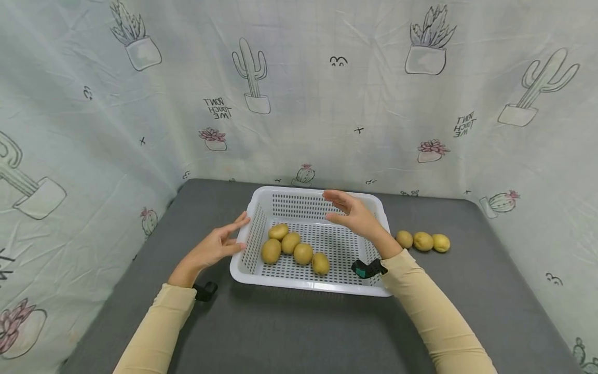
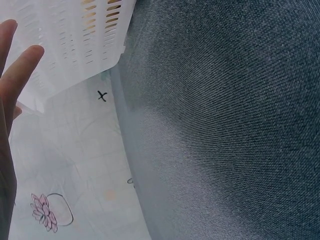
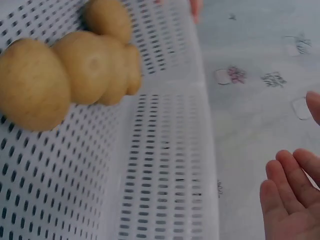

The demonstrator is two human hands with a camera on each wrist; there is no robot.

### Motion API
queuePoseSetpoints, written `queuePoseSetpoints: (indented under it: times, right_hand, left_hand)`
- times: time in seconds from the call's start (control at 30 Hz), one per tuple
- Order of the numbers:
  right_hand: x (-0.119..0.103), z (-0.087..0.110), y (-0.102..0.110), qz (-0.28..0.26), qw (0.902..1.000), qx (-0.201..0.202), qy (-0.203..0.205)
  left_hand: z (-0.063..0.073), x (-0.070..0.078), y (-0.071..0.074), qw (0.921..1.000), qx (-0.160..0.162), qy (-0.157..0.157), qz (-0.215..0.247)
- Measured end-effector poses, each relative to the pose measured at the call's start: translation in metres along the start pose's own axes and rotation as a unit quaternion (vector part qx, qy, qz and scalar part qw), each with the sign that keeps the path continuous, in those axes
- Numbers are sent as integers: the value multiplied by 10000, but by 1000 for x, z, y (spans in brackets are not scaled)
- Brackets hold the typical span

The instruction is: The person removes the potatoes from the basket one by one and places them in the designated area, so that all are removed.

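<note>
A white plastic basket (image 1: 285,281) with slotted walls stands on the grey table. Several potatoes (image 1: 290,243) lie in its left and middle part. At the basket's left rim is my left hand (image 1: 215,246), fingers spread and fingertips right at the rim; the left wrist view shows its fingers (image 2: 22,72) beside the slotted outer wall. My right hand (image 1: 357,218) is over the right part of the basket with nothing in it. Its fingers (image 3: 285,175) are extended, thumb apart, in the right wrist view, where the potatoes appear close up.
To the right of the basket, a row of three potato-like items (image 1: 423,241) lies on the table (image 1: 299,332), the rightmost one yellower. A patterned cloth (image 1: 299,104) with cactus drawings hangs behind the table and along its sides. Each wrist wears a black strap.
</note>
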State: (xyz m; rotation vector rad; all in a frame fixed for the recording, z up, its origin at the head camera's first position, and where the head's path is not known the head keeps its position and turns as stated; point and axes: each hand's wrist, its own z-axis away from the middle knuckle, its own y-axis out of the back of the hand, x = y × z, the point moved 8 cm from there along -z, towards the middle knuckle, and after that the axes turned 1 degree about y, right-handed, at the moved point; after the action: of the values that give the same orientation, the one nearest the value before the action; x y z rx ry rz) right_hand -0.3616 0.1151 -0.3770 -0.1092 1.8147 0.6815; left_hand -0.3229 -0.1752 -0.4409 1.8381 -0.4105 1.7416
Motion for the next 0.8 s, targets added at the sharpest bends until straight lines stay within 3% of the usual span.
queuePoseSetpoints:
  times: [0.5,0.8]
  right_hand:
    - [21,1,-30,404,9918,-1144,-398]
    - [36,5,-45,628,9778,-1840,-786]
  left_hand:
    - [0,1,0,10000,2,-37,-75]
    - [0,-1,1,9999,32,-49,-159]
